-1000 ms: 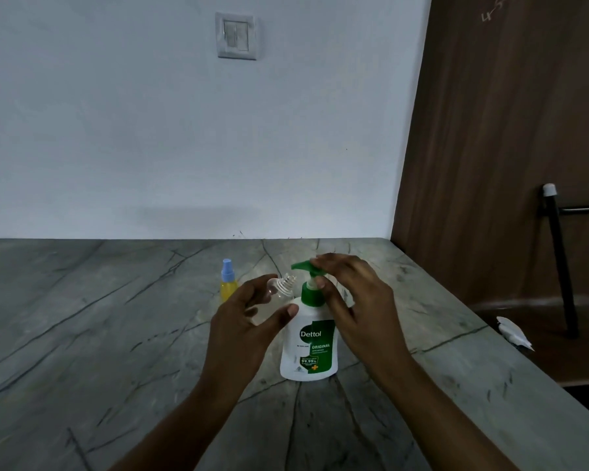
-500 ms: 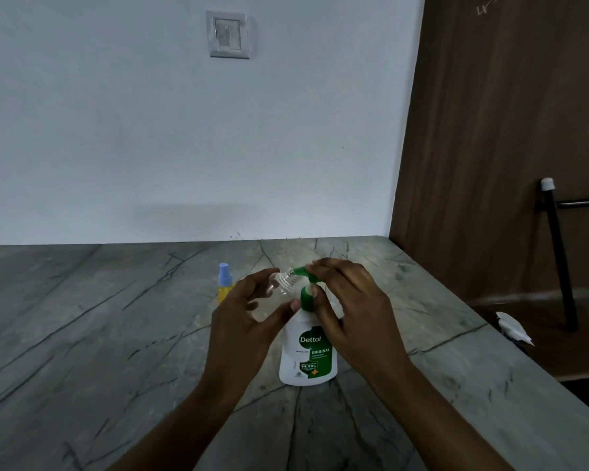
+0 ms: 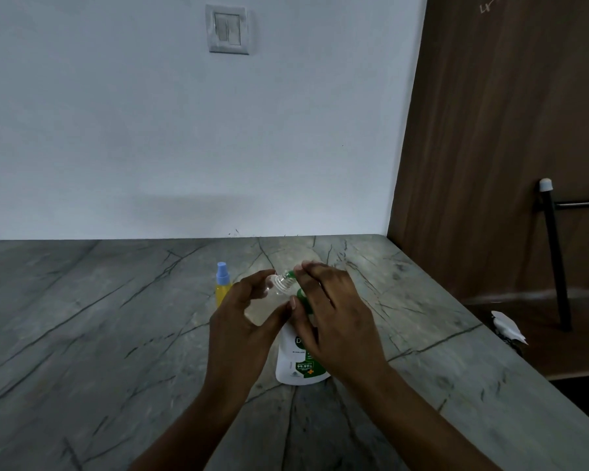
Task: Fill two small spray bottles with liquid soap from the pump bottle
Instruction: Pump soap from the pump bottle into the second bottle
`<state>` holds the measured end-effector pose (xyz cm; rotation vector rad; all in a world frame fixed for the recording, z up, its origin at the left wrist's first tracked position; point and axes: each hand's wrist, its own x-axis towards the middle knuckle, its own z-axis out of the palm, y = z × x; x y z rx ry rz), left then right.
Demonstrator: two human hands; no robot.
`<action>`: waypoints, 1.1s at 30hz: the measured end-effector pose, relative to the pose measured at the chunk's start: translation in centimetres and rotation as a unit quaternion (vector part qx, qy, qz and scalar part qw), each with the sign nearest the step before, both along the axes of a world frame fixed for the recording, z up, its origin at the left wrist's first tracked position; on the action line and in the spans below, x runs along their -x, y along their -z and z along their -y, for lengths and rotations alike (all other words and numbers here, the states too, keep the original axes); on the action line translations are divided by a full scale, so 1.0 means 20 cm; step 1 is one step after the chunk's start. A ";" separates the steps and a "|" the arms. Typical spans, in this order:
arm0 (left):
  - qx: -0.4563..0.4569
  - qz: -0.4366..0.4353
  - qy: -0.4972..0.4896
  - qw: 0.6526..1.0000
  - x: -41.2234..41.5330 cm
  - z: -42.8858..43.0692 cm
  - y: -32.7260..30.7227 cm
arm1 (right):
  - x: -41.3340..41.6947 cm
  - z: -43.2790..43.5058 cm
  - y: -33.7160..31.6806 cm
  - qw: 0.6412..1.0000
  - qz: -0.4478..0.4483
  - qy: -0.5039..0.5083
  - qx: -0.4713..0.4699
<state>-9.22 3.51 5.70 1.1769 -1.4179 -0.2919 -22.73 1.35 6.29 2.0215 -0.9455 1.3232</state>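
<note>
Near the middle of the frame, a white plastic pump bottle with a green label and green pump head (image 3: 296, 363) stands upright on the grey veined stone counter (image 3: 82, 334). The right hand (image 3: 334, 321) lies over its top, the fingers (image 3: 312, 271) together on the green pump head, the palm covering most of the neck and upper label. The left hand (image 3: 244, 321) holds a small clear plastic spray bottle with a ribbed open neck (image 3: 279, 283), thumb and fingers clamped around its see-through body; the bottle is tilted, with its neck pointing up and to the right, touching or just beside the green spout. How much liquid is inside it cannot be told. Just left of the left hand, a little farther back on the counter, a second small spray bottle with yellow contents and a light blue cap (image 3: 222, 283) stands upright, partly hidden by the left hand. In the upper part of the frame a white wall switch plate (image 3: 227, 28) sits on the pale wall. At the right stands a brown wooden panel (image 3: 507, 130), with a black metal leg (image 3: 555, 260) in front of it and a crumpled white scrap (image 3: 507, 329) low beside the counter's edge.
</note>
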 end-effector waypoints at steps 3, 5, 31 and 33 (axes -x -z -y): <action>0.002 0.003 -0.001 1.000 0.00 0.00 0.01 | 0.01 0.01 0.01 0.999 -0.022 0.007 0.024; 0.004 0.004 0.000 1.000 0.01 0.00 0.02 | 0.02 0.03 0.01 0.998 -0.047 0.015 0.045; 0.022 0.008 0.012 1.000 0.02 -0.03 0.03 | 0.03 0.03 0.03 0.996 -0.001 -0.067 0.053; 0.017 0.014 0.007 1.000 0.02 -0.03 0.05 | 0.03 0.03 0.05 0.996 0.010 -0.073 0.050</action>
